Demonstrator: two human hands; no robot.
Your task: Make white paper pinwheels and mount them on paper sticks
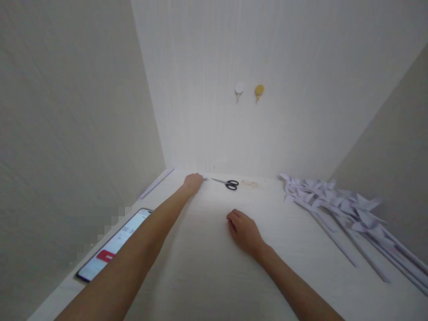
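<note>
My left hand (194, 183) reaches to the back of the white table, its fingers closed. A small pale piece of paper (205, 179) sticks out at its fingertips; most of it is hidden by the hand. Just right of that lie scissors (230, 183) with black handles, their blades pointing left. My right hand (245, 232) rests over the middle of the table with fingers curled in, and nothing shows in it. Folded paper pinwheels (317, 191) with rolled paper sticks lie in a heap to the right.
A phone (115, 243) showing a timer lies at the left edge, partly behind my left forearm. Beyond it is a thin paper stick (156, 183). Some tan bands (250, 183) lie by the scissors. A white hook (239, 89) and a yellow hook (259, 90) are on the back wall.
</note>
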